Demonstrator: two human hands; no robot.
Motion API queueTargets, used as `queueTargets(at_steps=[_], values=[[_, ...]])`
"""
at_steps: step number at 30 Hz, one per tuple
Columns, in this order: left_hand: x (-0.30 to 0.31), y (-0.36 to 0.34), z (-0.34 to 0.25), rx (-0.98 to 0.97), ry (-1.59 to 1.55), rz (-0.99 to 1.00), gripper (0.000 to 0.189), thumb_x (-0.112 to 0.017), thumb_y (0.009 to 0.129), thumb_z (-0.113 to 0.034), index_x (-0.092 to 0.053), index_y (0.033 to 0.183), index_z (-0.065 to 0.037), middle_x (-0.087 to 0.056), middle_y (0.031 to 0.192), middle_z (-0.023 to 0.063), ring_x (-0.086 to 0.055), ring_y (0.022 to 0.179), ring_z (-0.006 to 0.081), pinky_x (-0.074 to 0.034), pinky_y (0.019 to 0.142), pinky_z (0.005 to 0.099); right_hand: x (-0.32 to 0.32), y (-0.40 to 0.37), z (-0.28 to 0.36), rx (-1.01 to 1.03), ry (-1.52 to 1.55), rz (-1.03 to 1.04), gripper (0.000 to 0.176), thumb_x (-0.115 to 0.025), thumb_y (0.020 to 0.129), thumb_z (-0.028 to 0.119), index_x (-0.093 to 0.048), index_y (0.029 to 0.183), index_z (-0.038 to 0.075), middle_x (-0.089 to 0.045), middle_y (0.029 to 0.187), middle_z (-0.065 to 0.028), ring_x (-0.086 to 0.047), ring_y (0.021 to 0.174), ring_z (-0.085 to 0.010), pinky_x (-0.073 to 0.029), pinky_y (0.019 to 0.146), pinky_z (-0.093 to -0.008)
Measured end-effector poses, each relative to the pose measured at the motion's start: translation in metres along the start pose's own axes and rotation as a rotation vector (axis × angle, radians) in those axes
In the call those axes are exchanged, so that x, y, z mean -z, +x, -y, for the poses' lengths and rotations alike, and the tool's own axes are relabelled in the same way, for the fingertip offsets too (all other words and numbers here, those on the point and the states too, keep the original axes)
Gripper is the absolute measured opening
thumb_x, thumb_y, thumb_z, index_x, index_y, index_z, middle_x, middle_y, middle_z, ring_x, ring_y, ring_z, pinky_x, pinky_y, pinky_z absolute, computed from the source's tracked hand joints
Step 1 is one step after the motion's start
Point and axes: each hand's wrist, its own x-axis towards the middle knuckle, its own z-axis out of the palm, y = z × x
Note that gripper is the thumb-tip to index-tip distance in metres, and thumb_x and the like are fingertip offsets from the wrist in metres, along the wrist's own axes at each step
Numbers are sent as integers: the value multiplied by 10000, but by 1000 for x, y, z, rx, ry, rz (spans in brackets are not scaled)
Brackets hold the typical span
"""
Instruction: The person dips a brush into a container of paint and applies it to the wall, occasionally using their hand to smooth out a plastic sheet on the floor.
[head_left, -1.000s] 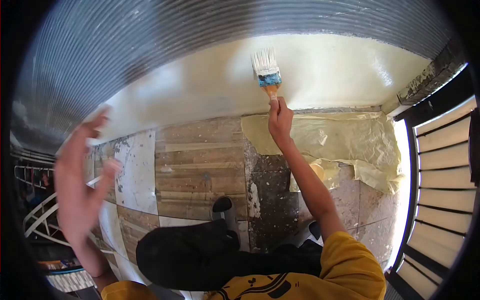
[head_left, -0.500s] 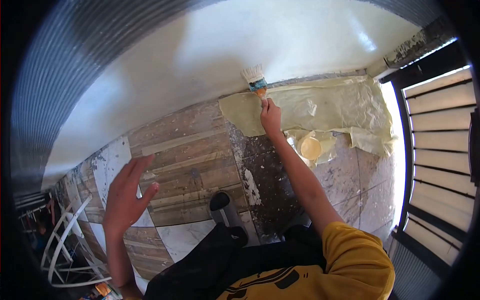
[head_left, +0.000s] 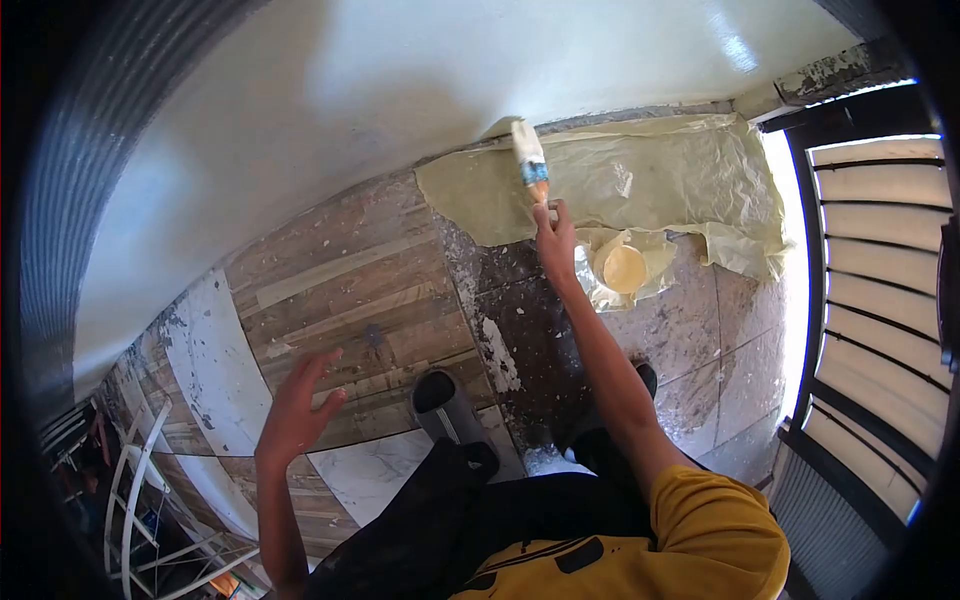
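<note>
My right hand (head_left: pixel 555 238) grips the orange handle of a paintbrush (head_left: pixel 530 162), whose white bristles touch the bottom of the cream painted wall (head_left: pixel 400 80), just above the floor. My left hand (head_left: pixel 297 408) hangs free over the wood-look floor tiles (head_left: pixel 340 300), fingers spread, holding nothing. A round paint container (head_left: pixel 622 267) with cream paint sits on plastic just right of my right wrist.
A yellowish plastic sheet (head_left: pixel 660 175) covers the floor along the wall. My dark shoe (head_left: pixel 443 400) stands on the tiles below. A slatted door or shutter (head_left: pixel 880 300) lines the right side. A white metal frame (head_left: pixel 140 500) stands at the lower left.
The brush has come down the wall from higher up to the bottom edge. My left hand has dropped lower and nearer my body. The view has tilted down towards the floor.
</note>
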Motion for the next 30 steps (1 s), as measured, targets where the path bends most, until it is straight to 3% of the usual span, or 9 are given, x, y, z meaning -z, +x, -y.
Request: queueTargets(at_steps=[1, 3, 11, 14, 16, 19, 21, 24, 30], values=[[-7, 2, 5, -24, -21, 16, 536, -701, 903, -94, -531, 1412, -110, -578, 1257, 131, -602, 1068, 260, -483, 959, 387, 1, 3, -1, -5, -3, -4, 356, -551, 1020, 336, -628, 997, -11, -618, 716, -128, -562, 627, -202, -429, 592, -396], [-20, 8, 13, -22, -55, 44, 540, -703, 904, -95, -529, 1415, -113, -576, 1266, 126, -601, 1069, 255, -484, 962, 384, 5, 15, 1, -39, 279, 10, 322, -540, 1040, 377, -562, 1025, 56, -408, 606, 62, -364, 461, -57, -298, 417, -259], [-27, 20, 2, -32, -90, 57, 523, -694, 916, -135, -525, 1409, -99, -579, 1284, 142, -619, 1111, 284, -487, 969, 398, 46, 82, 27, -194, 526, -267, 330, -446, 1054, 352, -554, 1010, 43, -377, 607, 48, -322, 427, -51, -234, 368, -237], [-29, 19, 4, -5, -134, 50, 518, -691, 921, -133, -525, 1411, -101, -582, 1279, 136, -617, 1101, 281, -488, 965, 396, 49, 96, 26, -314, 531, -201, 337, -452, 1049, 355, -561, 1017, 38, -380, 610, 45, -315, 428, -55, -226, 369, -237], [-34, 16, 10, -53, -176, 6, 516, -689, 925, -133, -524, 1412, -102, -581, 1281, 135, -612, 1085, 276, -485, 964, 394, 44, 90, 24, -301, 519, 67, 343, -451, 1048, 367, -568, 1031, 45, -388, 616, 44, -329, 446, -57, -236, 380, -234], [-40, 10, 18, -19, -171, 19, 509, -685, 930, -131, -525, 1412, -104, -578, 1276, 143, -610, 1084, 275, -487, 956, 384, 43, 79, 30, -347, 532, 204, 326, -447, 1051, 365, -574, 1035, 65, -402, 628, 41, -352, 470, -59, -257, 395, -233], [-42, 8, 24, -30, -164, 28, 505, -684, 931, -129, -525, 1410, -102, -578, 1269, 145, -610, 1090, 276, -488, 955, 382, 42, 62, 30, -468, 607, 114, 300, -437, 1055, 358, -578, 1032, 94, -400, 630, 54, -337, 447, -57, -229, 370, -218], [-44, 5, 26, 2, -168, 32, 501, -685, 932, -127, -526, 1406, -98, -578, 1256, 146, -615, 1098, 281, -490, 955, 380, 51, 23, 35, -520, 822, 280, 373, -410, 1069, 398, -582, 1062, 66, -413, 631, 47, -308, 428, -42, -216, 350, -212], [-51, 15, -1, -32, -238, 15, 499, -685, 930, -118, -532, 1404, -96, -583, 1283, 128, -625, 1096, 264, -492, 978, 388, 24, 13, 63, -475, 530, 335, 387, -415, 1076, 367, -601, 1089, 27, -460, 642, 24, -332, 426, -50, -257, 370, -217]])
